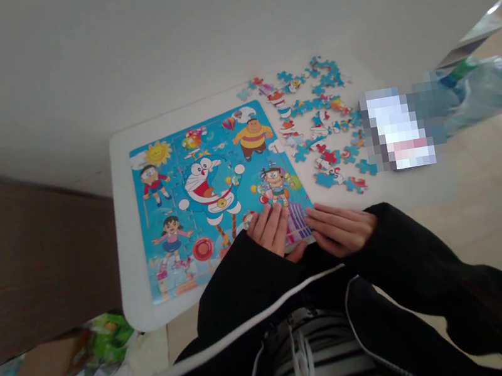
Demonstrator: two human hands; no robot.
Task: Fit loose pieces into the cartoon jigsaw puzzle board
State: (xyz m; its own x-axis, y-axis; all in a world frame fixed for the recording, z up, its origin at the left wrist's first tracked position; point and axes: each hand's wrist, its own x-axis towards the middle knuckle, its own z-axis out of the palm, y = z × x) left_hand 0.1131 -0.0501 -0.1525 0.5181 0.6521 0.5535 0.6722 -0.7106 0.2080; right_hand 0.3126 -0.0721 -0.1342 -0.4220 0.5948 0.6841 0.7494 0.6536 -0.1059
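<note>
A blue cartoon jigsaw puzzle point(212, 184) lies flat on a small white table point(129, 232), its picture largely filled in. My left hand point(268, 231) rests on the lower right part of the puzzle, with its fingers stretched out flat and side by side. Beside it, my right hand point(342, 229) lies at the puzzle's lower right corner, fingers extended and their tips against the edge. Nothing shows in either hand. Several loose puzzle pieces point(329, 155) are scattered on the table just right of the puzzle.
A phone point(398, 130), partly blurred out, is right of the loose pieces. Clear plastic bottles point(486, 90) are farther right. A wall point(189, 39) runs behind the table. A cardboard box point(48, 365) and a green bag point(110, 337) are at lower left. A white cable point(236, 335) crosses before me.
</note>
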